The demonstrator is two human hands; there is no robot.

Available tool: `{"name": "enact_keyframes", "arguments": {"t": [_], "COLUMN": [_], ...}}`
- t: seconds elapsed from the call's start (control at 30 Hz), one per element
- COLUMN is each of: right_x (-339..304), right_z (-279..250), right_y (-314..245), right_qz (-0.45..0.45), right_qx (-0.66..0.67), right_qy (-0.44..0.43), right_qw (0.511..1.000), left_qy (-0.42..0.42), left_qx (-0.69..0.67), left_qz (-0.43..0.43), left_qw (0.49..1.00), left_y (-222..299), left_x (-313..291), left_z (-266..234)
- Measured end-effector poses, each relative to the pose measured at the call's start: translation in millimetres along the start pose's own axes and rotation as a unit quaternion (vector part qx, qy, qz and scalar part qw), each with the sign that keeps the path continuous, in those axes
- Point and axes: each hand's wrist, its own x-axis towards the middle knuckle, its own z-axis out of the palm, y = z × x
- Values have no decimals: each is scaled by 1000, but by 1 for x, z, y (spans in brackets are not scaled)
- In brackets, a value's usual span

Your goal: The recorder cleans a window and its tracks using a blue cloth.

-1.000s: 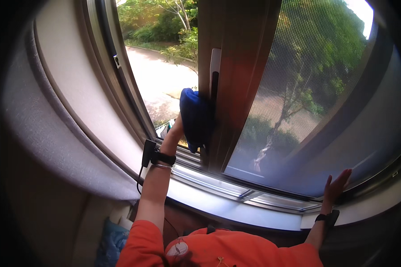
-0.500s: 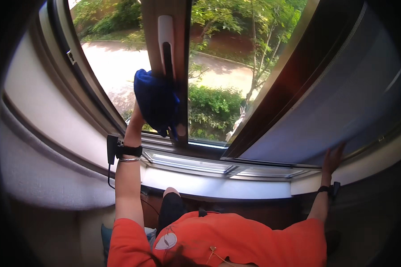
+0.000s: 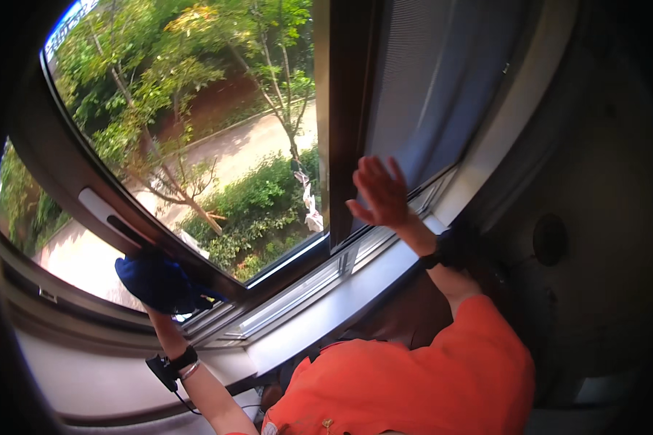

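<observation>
My left hand (image 3: 157,308) is at the lower part of a brown sliding window frame (image 3: 196,264), below its long pale handle (image 3: 107,209). A bunched dark blue cloth (image 3: 154,279) covers its fingers and presses against the frame, so the grip itself is hidden. My right hand (image 3: 382,192) is raised with its fingers spread, holding nothing. Behind it are a dark upright frame (image 3: 347,130) and a grey mesh screen (image 3: 428,80); I cannot tell whether the palm touches either.
Below the sash run the window tracks (image 3: 290,304) and a pale sill (image 3: 305,330). A black device with a cable (image 3: 163,371) is strapped to my left wrist, and a dark band (image 3: 442,250) circles the right. Trees and a path show through the glass (image 3: 218,123).
The view has swung to the right. My right hand has left the lower edge of the screen and come up and inward. The left hand with the cloth stays low on the frame.
</observation>
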Motion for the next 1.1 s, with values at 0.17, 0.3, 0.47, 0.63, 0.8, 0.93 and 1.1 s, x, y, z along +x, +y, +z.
{"name": "enact_keyframes", "arguments": {"t": [0.17, 0.3, 0.47, 0.63, 0.8, 0.93, 1.1], "right_x": [40, 50, 50, 52, 65, 74, 95], "right_z": [42, 62, 81, 92, 96, 94, 93], "right_y": [-84, -101, -107, -125, -161, -180, -207], "right_qz": [16, 142, 173, 159, 146, 147, 150], "right_qx": [125, 159, 127, 121, 102, 91, 101], "right_qy": [40, 6, -52, -59, -49, -57, -67], "right_qw": [991, 977, 975, 978, 983, 983, 981], "left_qy": [126, 174, 112, 413, 399, 388, 372], "left_qx": [-223, -318, 113, 227, 91, -46, -69], "left_qz": [-43, -77, 9, 31, 81, 12, -33], "left_qw": [966, 929, 987, 882, 909, 921, 925], "left_y": [-69, -122, -124, -37, 23, 28, 32], "left_x": [-20, -39, -57, -78, -69, -63, -53], "left_z": [4, 6, 14, 34, 49, 43, 17]}}
